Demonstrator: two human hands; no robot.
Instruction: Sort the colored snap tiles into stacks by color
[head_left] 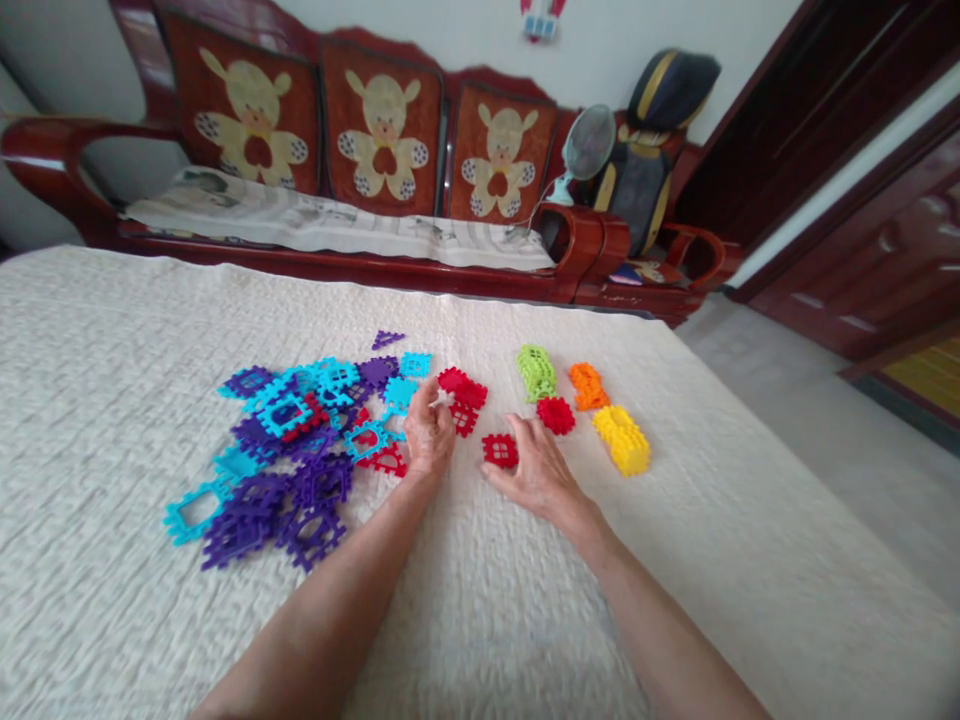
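"Room first, quick?"

"Reddish wooden sofa (pixel 592 250) along a pale wall (pixel 480 35); three brown back cushions (pixel 384 130), each with a cream animal figure; light patterned seat cover (pixel 322 222). Small fan (pixel 589 143) at the sofa's right end, wooden armchair (pixel 716 262) next to it, dark red door (pixel 892 260) at far right."

"Surface?"

"Broad surface (pixel 720 560), cream textured cloth on it, fills the foreground."

"Pieces?"

"Flat plastic, notched edges. Red window piece (pixel 500 451): squarish, grid cut-out, lies mid-surface at the right hand (pixel 534 462). Red pieces (pixel 463 400) sit just beyond the left hand (pixel 430 435), overlapping."

"Hands together or apart?"

"Apart from each other. Right: thumb and fingers spread around the red window piece; can't tell if they're clamped on it. Left: fingers curled, can't tell if anything's in them."

"Rest of the pieces?"

"Left side, messy heap: purple pieces (pixel 247 520) and light blue pieces (pixel 238 463), solid and cut-out mixed, few reds among them. Purple triangle (pixel 388 339) lies apart at the heap's far side. Right side, tidy rows: green stack (pixel 536 373), orange stack (pixel 587 387), yellow stack (pixel 622 440) lying on its side. Red solid piece (pixel 555 415) between the right hand and those."
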